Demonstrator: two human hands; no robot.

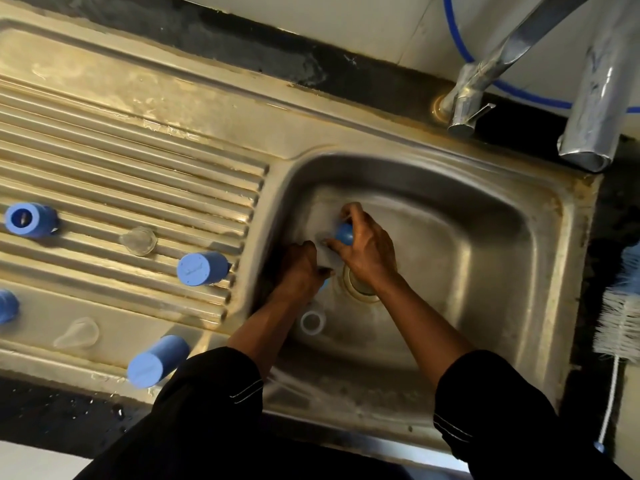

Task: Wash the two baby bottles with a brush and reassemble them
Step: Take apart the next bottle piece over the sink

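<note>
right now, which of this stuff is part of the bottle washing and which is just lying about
Job: blue piece in the right hand, white ring in the sink, blue cups, clear teats on the drainboard, brush.
Lying about: blue hose, foil-wrapped pipe.

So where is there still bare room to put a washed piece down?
The drainboard's back ridges, between its rear rim and the blue parts, are bare. So is the basin's right half, past the drain. It is crowded at the drainboard's front, with blue parts and clear teats, and at the basin's left, where the left hand and right hand work beside a white ring.
</note>
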